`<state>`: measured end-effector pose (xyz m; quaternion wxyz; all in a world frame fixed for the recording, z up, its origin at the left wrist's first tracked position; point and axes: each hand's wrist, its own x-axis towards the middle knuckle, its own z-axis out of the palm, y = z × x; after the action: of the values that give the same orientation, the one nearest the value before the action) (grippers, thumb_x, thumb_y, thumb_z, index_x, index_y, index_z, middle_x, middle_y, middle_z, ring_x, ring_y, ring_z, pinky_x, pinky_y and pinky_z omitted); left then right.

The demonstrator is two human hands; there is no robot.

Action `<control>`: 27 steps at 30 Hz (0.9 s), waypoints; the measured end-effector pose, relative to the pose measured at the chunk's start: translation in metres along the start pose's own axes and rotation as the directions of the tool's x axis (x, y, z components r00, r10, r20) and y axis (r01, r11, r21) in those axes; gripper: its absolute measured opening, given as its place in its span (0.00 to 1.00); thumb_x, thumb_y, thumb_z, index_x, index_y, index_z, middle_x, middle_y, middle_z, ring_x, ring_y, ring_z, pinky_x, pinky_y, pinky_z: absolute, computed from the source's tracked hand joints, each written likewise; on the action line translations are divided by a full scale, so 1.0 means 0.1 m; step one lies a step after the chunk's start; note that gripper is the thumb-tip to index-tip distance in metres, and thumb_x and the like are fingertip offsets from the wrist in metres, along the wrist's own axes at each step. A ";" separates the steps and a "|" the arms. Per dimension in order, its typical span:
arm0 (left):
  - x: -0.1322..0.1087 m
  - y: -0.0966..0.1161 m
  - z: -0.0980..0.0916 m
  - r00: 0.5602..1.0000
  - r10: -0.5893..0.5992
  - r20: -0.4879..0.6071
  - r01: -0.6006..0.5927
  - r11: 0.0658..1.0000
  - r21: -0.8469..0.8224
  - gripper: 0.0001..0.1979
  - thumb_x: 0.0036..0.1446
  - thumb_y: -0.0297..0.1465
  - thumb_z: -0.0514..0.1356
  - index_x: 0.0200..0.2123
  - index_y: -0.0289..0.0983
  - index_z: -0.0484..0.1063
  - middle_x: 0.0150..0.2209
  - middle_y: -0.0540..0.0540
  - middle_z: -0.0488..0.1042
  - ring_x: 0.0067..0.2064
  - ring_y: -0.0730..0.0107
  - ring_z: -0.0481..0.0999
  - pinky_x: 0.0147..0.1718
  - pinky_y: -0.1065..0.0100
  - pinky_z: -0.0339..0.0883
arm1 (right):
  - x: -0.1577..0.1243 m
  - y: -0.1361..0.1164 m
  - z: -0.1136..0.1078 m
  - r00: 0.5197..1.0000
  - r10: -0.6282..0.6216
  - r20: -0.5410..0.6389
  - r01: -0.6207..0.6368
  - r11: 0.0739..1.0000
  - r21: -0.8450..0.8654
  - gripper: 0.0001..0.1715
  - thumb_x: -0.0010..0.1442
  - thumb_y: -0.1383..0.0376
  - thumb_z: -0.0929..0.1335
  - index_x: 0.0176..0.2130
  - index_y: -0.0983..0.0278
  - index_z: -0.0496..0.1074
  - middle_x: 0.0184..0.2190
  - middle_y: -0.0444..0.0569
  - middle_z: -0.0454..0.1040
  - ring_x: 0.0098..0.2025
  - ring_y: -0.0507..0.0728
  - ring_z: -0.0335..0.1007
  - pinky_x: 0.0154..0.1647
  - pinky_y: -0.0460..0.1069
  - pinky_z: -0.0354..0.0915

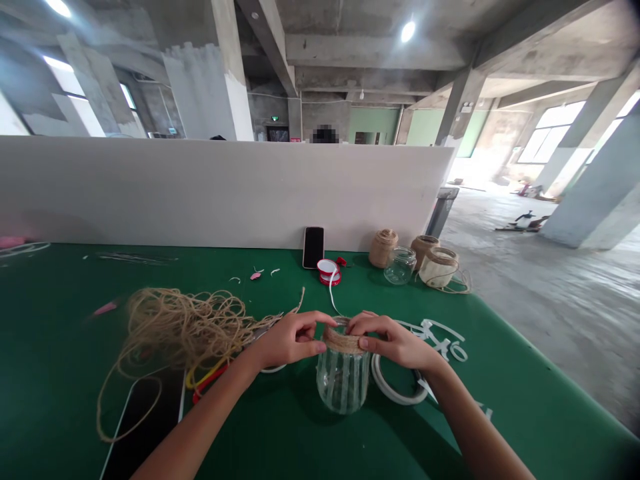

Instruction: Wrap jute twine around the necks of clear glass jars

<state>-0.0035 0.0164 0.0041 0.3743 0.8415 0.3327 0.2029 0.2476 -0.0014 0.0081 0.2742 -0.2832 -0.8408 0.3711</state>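
Note:
A clear glass jar (343, 387) with pale vertical strips on its side stands upright on the green table in front of me. Jute twine (343, 342) is wrapped round its neck. My left hand (295, 339) holds the neck from the left, index finger at the top of the rim and thumb against the twine. From the right, my right hand (395, 339) grips the same neck, its thumb pressed on the twine and its fingers over the rim. The far side of the neck is partly hidden by my fingers.
Loose jute twine (185, 327) is heaped at left, near a dark flat panel (150, 420) and red-and-yellow handles (207, 381). A tape roll (400, 393) lies right of the jar. Behind are a ribbon spool (329, 269), a phone (313, 247), several jars (400, 265) and a white partition (225, 193).

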 end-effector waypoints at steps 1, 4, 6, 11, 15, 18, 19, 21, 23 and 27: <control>0.00 0.00 0.00 1.000 0.003 -0.011 -0.003 1.000 -0.003 0.18 0.54 0.33 0.57 0.50 0.41 0.66 0.21 0.57 0.55 0.22 0.78 0.53 0.22 0.75 0.48 | 0.00 0.00 0.00 1.000 0.001 0.002 -0.001 1.000 -0.003 0.18 0.63 0.56 0.61 0.37 0.66 0.71 0.38 0.51 0.71 0.43 0.56 0.64 0.47 0.51 0.59; 0.00 -0.02 0.01 0.999 0.003 -0.035 -0.003 1.000 -0.019 0.17 0.55 0.31 0.56 0.49 0.41 0.66 0.23 0.56 0.57 0.23 0.78 0.55 0.23 0.75 0.49 | 0.00 -0.02 -0.01 1.000 0.001 0.006 -0.001 1.000 -0.001 0.17 0.63 0.56 0.61 0.37 0.66 0.71 0.38 0.51 0.71 0.42 0.56 0.64 0.47 0.51 0.59; 0.01 -0.04 0.01 1.000 -0.003 -0.023 0.002 0.999 -0.037 0.17 0.56 0.31 0.55 0.49 0.40 0.66 0.22 0.56 0.57 0.23 0.77 0.56 0.23 0.75 0.50 | 0.00 -0.02 -0.02 1.000 0.000 0.013 0.000 1.000 -0.001 0.18 0.63 0.56 0.60 0.37 0.66 0.71 0.38 0.51 0.71 0.42 0.56 0.64 0.46 0.51 0.60; 0.04 -0.06 0.03 0.999 -0.022 0.030 0.026 0.989 -0.142 0.15 0.56 0.33 0.55 0.47 0.38 0.64 0.21 0.57 0.54 0.23 0.77 0.54 0.23 0.75 0.49 | 0.00 -0.02 -0.02 1.000 -0.012 0.024 0.012 1.000 -0.002 0.17 0.63 0.56 0.60 0.37 0.66 0.70 0.39 0.51 0.71 0.44 0.56 0.64 0.47 0.51 0.60; 0.03 0.02 0.06 0.998 -0.032 0.059 0.044 0.976 -0.212 0.11 0.56 0.32 0.55 0.43 0.38 0.63 0.19 0.58 0.51 0.22 0.77 0.51 0.22 0.75 0.48 | -0.01 -0.10 -0.01 1.000 0.018 0.002 -0.017 0.999 -0.041 0.15 0.62 0.57 0.61 0.38 0.65 0.70 0.41 0.51 0.71 0.44 0.57 0.64 0.48 0.51 0.59; -0.01 0.16 0.12 0.998 -0.043 0.036 0.049 0.980 -0.191 0.10 0.55 0.31 0.55 0.42 0.39 0.64 0.19 0.58 0.50 0.21 0.77 0.50 0.22 0.75 0.47 | -0.01 -0.20 0.05 0.998 0.058 -0.040 -0.063 0.988 -0.143 0.12 0.61 0.58 0.62 0.36 0.64 0.69 0.37 0.47 0.71 0.41 0.56 0.66 0.55 0.55 0.51; -0.02 0.21 0.14 0.999 -0.046 0.027 0.050 0.984 -0.172 0.09 0.55 0.31 0.55 0.41 0.39 0.64 0.19 0.58 0.50 0.22 0.77 0.50 0.21 0.75 0.46 | -0.01 -0.24 0.07 0.997 0.065 -0.051 -0.073 0.980 -0.185 0.11 0.61 0.59 0.63 0.35 0.63 0.69 0.34 0.46 0.71 0.39 0.55 0.66 0.58 0.57 0.47; -0.04 0.29 0.18 0.998 -0.056 -0.002 0.056 0.991 -0.120 0.08 0.55 0.31 0.55 0.40 0.39 0.64 0.19 0.58 0.50 0.22 0.77 0.51 0.21 0.74 0.46 | 0.01 -0.29 0.12 0.995 0.068 -0.066 -0.083 0.962 -0.261 0.09 0.60 0.60 0.64 0.33 0.63 0.68 0.30 0.44 0.70 0.34 0.53 0.66 0.60 0.59 0.41; -0.05 0.33 0.21 0.996 -0.072 -0.044 0.068 0.995 -0.077 0.08 0.55 0.32 0.56 0.40 0.39 0.65 0.19 0.58 0.51 0.22 0.77 0.52 0.21 0.74 0.45 | 0.02 -0.31 0.14 0.996 0.061 -0.071 -0.079 0.951 -0.298 0.09 0.60 0.61 0.63 0.32 0.63 0.67 0.27 0.42 0.68 0.33 0.52 0.65 0.60 0.59 0.40; -0.03 0.27 0.20 0.997 -0.075 -0.015 0.073 0.994 -0.084 0.11 0.56 0.33 0.55 0.43 0.39 0.66 0.20 0.56 0.56 0.22 0.76 0.56 0.22 0.74 0.48 | 0.02 -0.28 0.11 0.996 0.076 -0.037 -0.083 0.961 -0.265 0.12 0.63 0.60 0.61 0.31 0.63 0.68 0.30 0.43 0.69 0.36 0.52 0.66 0.60 0.59 0.41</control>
<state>0.0172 -0.0092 0.0121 0.4134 0.8102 0.3583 0.2104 0.2312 -0.0210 0.0245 0.2298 -0.3559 -0.8672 0.2617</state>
